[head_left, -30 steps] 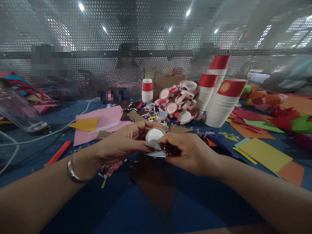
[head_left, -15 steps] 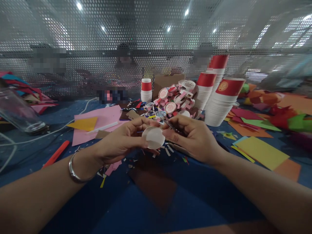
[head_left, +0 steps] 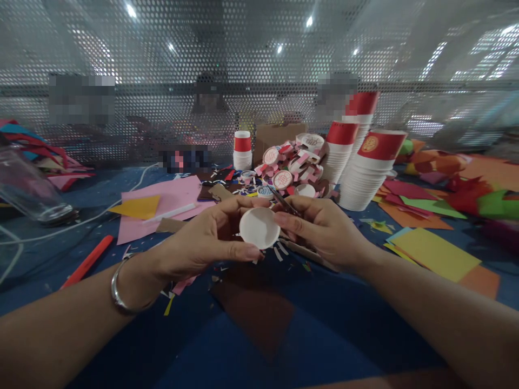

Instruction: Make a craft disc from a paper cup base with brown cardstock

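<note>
My left hand (head_left: 203, 240) is closed round a small white round cup bottom (head_left: 259, 228), thumb below and fingers over its top edge. My right hand (head_left: 324, 229) is closed on a pair of scissors (head_left: 284, 202), whose blades stick up and left beside the white disc. Both hands are held just above the blue table (head_left: 251, 346), close together at the middle of the view. A silver bangle (head_left: 119, 286) is on my left wrist.
Behind the hands lie a heap of cut cup pieces (head_left: 292, 167), stacks of red-and-white paper cups (head_left: 365, 167), and a single cup stack (head_left: 242, 150). Pink paper (head_left: 162, 208), coloured sheets (head_left: 438, 254), a red pen (head_left: 87, 262), a glass jar (head_left: 28, 189), a brown sheet (head_left: 255, 308). People sit behind a perforated screen.
The scissors have come away from the white piece and now point up behind it. My left hand has turned the piece so that its round face shows; paper scraps have dropped to the table.
</note>
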### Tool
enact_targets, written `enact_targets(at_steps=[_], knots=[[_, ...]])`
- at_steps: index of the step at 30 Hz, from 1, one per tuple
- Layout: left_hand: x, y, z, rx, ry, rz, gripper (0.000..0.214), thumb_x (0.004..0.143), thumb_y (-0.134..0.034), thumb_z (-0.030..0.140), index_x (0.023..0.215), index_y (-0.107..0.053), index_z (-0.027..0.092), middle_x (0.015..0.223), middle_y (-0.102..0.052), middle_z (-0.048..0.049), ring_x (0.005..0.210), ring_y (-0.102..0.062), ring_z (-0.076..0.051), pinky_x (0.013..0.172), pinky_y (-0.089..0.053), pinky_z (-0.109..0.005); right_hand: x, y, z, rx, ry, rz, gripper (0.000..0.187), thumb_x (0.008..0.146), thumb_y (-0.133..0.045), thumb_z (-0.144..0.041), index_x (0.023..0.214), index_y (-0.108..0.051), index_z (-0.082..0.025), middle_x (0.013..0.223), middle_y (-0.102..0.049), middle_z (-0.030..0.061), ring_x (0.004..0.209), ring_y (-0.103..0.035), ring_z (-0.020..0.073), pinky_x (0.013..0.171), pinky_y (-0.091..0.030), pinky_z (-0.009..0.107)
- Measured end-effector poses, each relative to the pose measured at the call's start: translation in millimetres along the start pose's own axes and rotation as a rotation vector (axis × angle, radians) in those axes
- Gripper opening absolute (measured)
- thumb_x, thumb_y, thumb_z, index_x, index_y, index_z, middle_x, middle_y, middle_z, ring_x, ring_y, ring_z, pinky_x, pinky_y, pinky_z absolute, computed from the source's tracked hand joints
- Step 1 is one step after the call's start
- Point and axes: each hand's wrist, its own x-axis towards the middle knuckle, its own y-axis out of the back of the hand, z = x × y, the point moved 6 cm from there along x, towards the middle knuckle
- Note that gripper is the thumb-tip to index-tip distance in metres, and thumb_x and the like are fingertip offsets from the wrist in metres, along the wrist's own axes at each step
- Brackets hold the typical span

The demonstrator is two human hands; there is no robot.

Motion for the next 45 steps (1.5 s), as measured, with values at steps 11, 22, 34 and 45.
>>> enact_targets(at_steps=[11,22,34,45], knots=[[-4.3,-0.9,2.8,0.321,-0.133,0.139,0.062,0.076,-0.087,0.025,0.130,-0.057,0.021,0.119,-0.069,-0.0075,0.096,-0.071,-0.022,0.088,-0.059,-0.035,-0.7,1.8,4.4,-0.027,-0.017,0.029,0.035,0.093,-0.068,-0.052,0.097,-0.065,-0.017,0.060,-0.045,-0.0063,0.050,-0.035,0.0082,0.046,-0.025,0.023],[-6.9,17.5,19.4,0.992,-0.317,0.391,0.043,0.075,-0.081,0.021,0.113,-0.063,0.024,0.111,-0.065,-0.0062,0.097,-0.061,-0.026,0.083,-0.051,-0.039,-4.9,-10.9,0.5,-0.224,0.001,-0.110,0.036,0.098,-0.061,-0.052,0.102,-0.071,-0.017,0.078,-0.062,-0.0006,0.063,-0.048,0.0106,0.055,-0.035,0.023],[-7.3,9.2,15.7,1.155,-0.174,0.346,0.036,0.075,-0.075,0.018,0.104,-0.053,0.023,0.096,-0.065,-0.0023,0.081,-0.061,-0.022,0.067,-0.043,-0.033,-4.2,-16.7,-5.6,-0.416,0.052,-0.185,0.037,0.098,-0.060,-0.051,0.090,-0.075,-0.019,0.080,-0.070,0.0014,0.075,-0.061,0.0151,0.067,-0.044,0.025],[-7.7,6.8,17.3,1.283,-0.346,0.296,0.042,0.075,-0.069,0.006,0.111,-0.057,0.024,0.109,-0.063,-0.0052,0.098,-0.061,-0.026,0.084,-0.047,-0.037,-4.1,-16.1,-1.7,-0.446,0.028,-0.200,0.043,0.098,-0.058,-0.055,0.083,-0.074,-0.018,0.073,-0.065,0.0010,0.067,-0.054,0.0136,0.058,-0.037,0.026]])
